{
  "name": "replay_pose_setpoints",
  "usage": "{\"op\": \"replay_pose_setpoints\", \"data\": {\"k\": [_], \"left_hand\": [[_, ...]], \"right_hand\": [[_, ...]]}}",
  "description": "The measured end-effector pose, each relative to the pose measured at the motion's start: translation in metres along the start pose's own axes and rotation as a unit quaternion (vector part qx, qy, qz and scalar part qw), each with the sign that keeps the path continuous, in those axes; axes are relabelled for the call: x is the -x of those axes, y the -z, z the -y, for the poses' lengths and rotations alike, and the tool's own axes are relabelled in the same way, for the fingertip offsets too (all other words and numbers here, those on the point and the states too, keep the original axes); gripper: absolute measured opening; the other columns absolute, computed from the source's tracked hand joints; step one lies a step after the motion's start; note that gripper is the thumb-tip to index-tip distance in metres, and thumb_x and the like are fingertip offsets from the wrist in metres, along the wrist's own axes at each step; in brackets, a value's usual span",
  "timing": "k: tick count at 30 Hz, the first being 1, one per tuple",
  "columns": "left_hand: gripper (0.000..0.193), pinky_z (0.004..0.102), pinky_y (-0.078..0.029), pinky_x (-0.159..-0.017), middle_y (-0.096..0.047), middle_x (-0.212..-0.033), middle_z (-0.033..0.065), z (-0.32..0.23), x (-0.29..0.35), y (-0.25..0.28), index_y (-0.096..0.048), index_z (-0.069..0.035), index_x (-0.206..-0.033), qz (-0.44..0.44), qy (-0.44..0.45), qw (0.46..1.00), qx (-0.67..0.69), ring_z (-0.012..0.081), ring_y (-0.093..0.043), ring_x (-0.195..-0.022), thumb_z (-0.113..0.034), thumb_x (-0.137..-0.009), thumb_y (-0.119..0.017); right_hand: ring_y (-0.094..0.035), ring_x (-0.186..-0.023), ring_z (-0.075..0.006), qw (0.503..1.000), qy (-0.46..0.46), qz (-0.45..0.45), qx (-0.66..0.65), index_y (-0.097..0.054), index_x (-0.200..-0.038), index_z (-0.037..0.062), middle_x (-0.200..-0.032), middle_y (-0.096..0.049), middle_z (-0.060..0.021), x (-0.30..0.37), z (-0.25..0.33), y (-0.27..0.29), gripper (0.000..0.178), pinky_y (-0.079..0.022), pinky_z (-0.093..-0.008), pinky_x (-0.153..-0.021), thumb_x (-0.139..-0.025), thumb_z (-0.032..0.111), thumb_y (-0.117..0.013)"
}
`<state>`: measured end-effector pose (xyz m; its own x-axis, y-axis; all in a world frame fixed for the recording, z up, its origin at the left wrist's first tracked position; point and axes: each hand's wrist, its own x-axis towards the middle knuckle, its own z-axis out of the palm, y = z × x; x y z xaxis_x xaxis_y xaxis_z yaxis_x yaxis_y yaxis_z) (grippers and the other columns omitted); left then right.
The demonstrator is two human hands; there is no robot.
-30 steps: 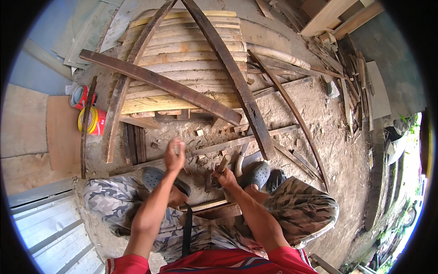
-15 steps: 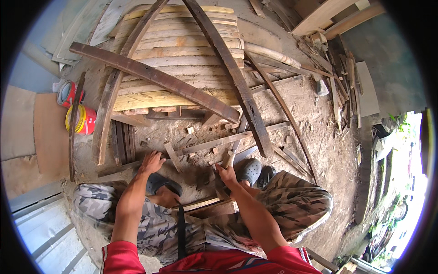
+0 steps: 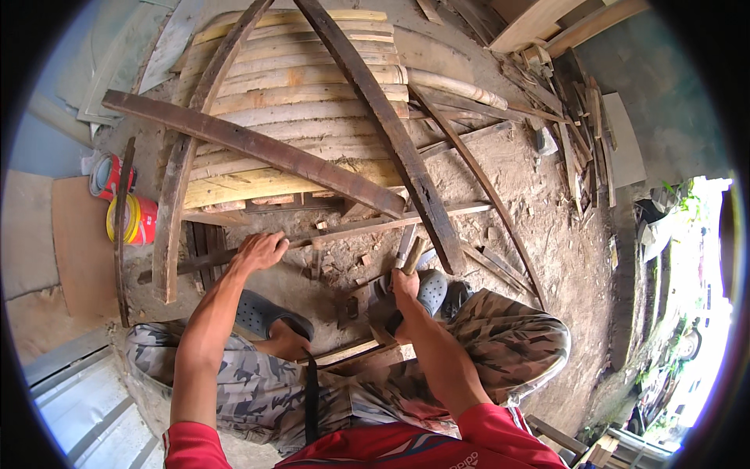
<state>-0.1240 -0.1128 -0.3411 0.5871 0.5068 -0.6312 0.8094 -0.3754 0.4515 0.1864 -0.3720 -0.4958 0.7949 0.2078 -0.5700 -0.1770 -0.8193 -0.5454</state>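
My left hand point(image 3: 262, 252) is closed over a long thin wooden strip point(image 3: 351, 228), which lies at a slant across the ground ahead of my feet. My right hand point(image 3: 405, 286), beside my right shoe, grips a tool by its wooden handle point(image 3: 415, 255). The handle's bare end points up and away; its working end is hidden, so I cannot tell the tool's kind. A small wooden block point(image 3: 351, 306) sits between my feet, left of that hand. My grey clogs point(image 3: 262, 314) flank it.
Dark heavy beams point(image 3: 258, 148) cross over a stack of pale planks point(image 3: 297, 117) ahead. Red and yellow buckets point(image 3: 142, 220) stand at the left. Scrap wood point(image 3: 574, 148) is piled at the right. Wood chips litter the dirt floor point(image 3: 539, 242).
My left hand has moved up and away, and the strip's left end has shifted away and leftward with it. My right hand has moved slightly right, its handle tilting differently.
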Motion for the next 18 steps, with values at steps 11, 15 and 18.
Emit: {"op": "replay_pose_setpoints", "data": {"k": [11, 15, 18], "left_hand": [[0.082, 0.049, -0.048, -0.079, -0.066, -0.081, 0.0243, 0.029, 0.015, -0.036, -0.069, -0.002, -0.077, 0.095, 0.073, 0.992, 0.036, 0.0365, -0.067, -0.086, -0.078, -0.087, -0.038], [0.083, 0.046, -0.049, -0.084, -0.069, -0.087, 0.0234, 0.016, 0.03, -0.034, -0.068, -0.001, -0.108, 0.048, 0.083, 0.995, 0.008, 0.0359, -0.067, -0.087, -0.076, -0.088, -0.039], [0.088, 0.0461, -0.049, -0.086, -0.068, -0.09, 0.0249, 0.017, 0.042, -0.032, -0.058, 0.003, -0.126, -0.021, 0.071, 0.997, 0.013, 0.036, -0.066, -0.09, -0.075, -0.089, -0.041]], "right_hand": [[-0.06, -0.053, -0.0168, 0.974, -0.102, 0.061, -0.193, -0.061, -0.086, 0.0015, -0.067, -0.06, -0.0051, 0.06, 0.049, -0.002, 0.027, -0.051, -0.0314, -0.048, -0.084, 0.027, -0.069], [-0.057, -0.05, -0.0155, 0.968, -0.076, 0.091, -0.222, -0.061, -0.084, 0.0038, -0.063, -0.056, -0.0031, 0.058, 0.03, -0.01, 0.042, -0.045, -0.0302, -0.046, -0.085, 0.044, -0.072], [-0.055, -0.051, -0.0144, 0.969, -0.054, 0.096, -0.219, -0.061, -0.082, 0.005, -0.065, -0.057, -0.003, 0.064, 0.028, -0.01, 0.046, -0.04, -0.0301, -0.047, -0.086, 0.05, -0.071]]}}
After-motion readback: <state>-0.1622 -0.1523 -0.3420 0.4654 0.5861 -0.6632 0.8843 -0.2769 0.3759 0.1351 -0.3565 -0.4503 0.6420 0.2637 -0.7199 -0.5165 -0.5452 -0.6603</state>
